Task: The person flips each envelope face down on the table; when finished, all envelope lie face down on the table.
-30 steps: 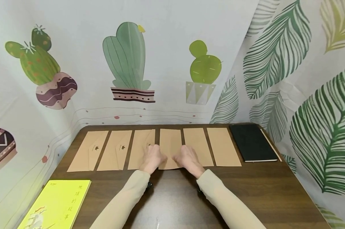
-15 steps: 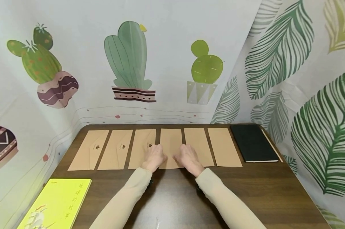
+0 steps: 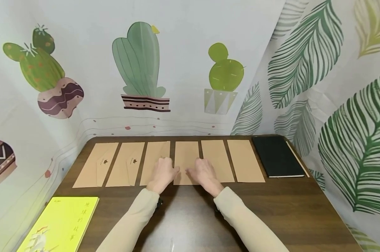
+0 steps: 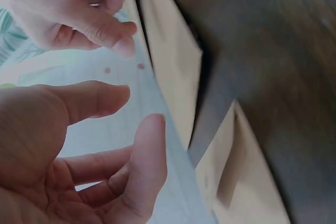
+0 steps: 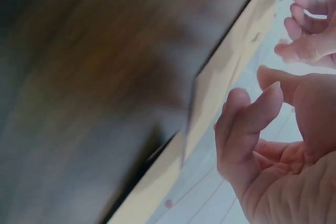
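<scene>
A row of brown kraft envelopes lies along the back of the dark wooden table (image 3: 183, 224). The middle envelope (image 3: 187, 154) lies flat between the two hands. My left hand (image 3: 162, 174) hovers over its left edge and overlaps the envelope with a crown print (image 3: 155, 152) beside it. My right hand (image 3: 205, 174) is at its right edge, overlapping the plain envelope (image 3: 218, 154) there. In the left wrist view, a gap shows between the left thumb and fingers (image 4: 149, 156). The right fingers (image 5: 244, 114) are loosely curled, with nothing held.
Two more crown-printed envelopes, one of them the far-left envelope (image 3: 89, 168), lie left; another plain envelope (image 3: 246, 161) lies right. Beyond it are a black notebook (image 3: 278, 157) and a thin wooden stick (image 3: 297, 159). A yellow book (image 3: 61, 220) sits front left. A patterned cloth (image 3: 183, 70) hangs behind.
Both hands have let go of the middle envelope's near side. The left hand has moved slightly left, and the envelope's near edge, bent before, now lies flat.
</scene>
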Demonstrator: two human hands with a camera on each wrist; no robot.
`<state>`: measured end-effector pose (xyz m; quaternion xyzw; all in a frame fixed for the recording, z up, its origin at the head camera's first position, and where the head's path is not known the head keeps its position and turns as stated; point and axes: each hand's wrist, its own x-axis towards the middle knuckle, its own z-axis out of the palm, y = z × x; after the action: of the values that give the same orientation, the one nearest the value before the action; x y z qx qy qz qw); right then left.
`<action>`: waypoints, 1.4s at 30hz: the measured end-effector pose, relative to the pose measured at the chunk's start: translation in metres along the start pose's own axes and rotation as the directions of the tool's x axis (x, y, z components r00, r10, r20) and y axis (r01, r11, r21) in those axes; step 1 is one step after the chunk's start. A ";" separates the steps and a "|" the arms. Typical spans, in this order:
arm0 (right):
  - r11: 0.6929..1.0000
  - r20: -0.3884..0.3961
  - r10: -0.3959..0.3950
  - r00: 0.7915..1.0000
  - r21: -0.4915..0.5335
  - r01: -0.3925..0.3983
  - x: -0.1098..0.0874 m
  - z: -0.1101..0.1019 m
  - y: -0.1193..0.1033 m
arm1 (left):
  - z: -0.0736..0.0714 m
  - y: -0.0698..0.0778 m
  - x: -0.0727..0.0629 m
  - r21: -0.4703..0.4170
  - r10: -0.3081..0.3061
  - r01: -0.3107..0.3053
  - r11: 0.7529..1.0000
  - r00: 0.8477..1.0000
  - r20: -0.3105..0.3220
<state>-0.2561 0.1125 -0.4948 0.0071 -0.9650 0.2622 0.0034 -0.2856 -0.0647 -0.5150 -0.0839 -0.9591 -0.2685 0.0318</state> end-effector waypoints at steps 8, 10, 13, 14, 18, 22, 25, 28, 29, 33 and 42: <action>0.991 0.055 -0.082 0.995 0.115 0.075 -0.004 0.015 -0.024 | -0.054 0.015 -0.038 -0.031 -0.056 0.056 0.998 0.998 -0.019; 0.988 0.050 -0.094 0.994 0.129 0.087 -0.005 0.019 -0.030 | -0.059 0.009 -0.043 -0.030 -0.050 0.049 0.998 0.998 -0.046; 0.982 0.046 -0.119 0.992 0.151 0.111 -0.012 0.020 -0.041 | -0.066 -0.002 -0.048 -0.025 -0.047 0.045 0.999 0.996 -0.080; 0.981 0.045 -0.130 0.990 0.151 0.122 -0.011 0.023 -0.042 | -0.068 -0.005 -0.050 -0.026 -0.047 0.045 0.999 0.995 -0.087; 0.977 0.009 -0.186 0.983 0.108 0.184 0.003 0.052 -0.035 | -0.076 -0.017 -0.056 -0.011 -0.059 0.058 0.998 0.992 -0.109; 0.977 0.019 -0.182 0.983 0.118 0.179 0.011 0.063 -0.041 | -0.081 -0.027 -0.058 0.005 -0.080 0.081 0.997 0.989 -0.123; 0.976 0.042 -0.162 0.986 0.152 0.154 0.007 0.057 -0.053 | -0.082 -0.033 -0.059 0.009 -0.098 0.100 0.995 0.988 -0.121; 0.980 0.077 -0.124 0.989 0.168 0.110 0.002 0.050 -0.065 | -0.081 -0.035 -0.060 0.008 -0.105 0.106 0.994 0.987 -0.119; 0.981 0.084 -0.113 0.990 0.164 0.098 0.002 0.050 -0.067 | -0.081 -0.036 -0.060 0.009 -0.105 0.107 0.994 0.987 -0.119; 0.988 0.104 -0.071 0.992 0.144 0.056 0.001 0.047 -0.075 | -0.080 -0.039 -0.057 0.003 -0.108 0.109 0.994 0.987 -0.120; 0.991 0.083 -0.113 0.990 0.084 0.106 0.019 0.069 -0.072 | -0.080 -0.051 -0.050 0.010 -0.127 0.129 0.992 0.984 -0.122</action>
<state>-0.2742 0.0158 -0.5176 0.0717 -0.9511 0.2994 -0.0248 -0.2445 -0.1571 -0.4779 -0.0054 -0.9612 -0.2658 0.0736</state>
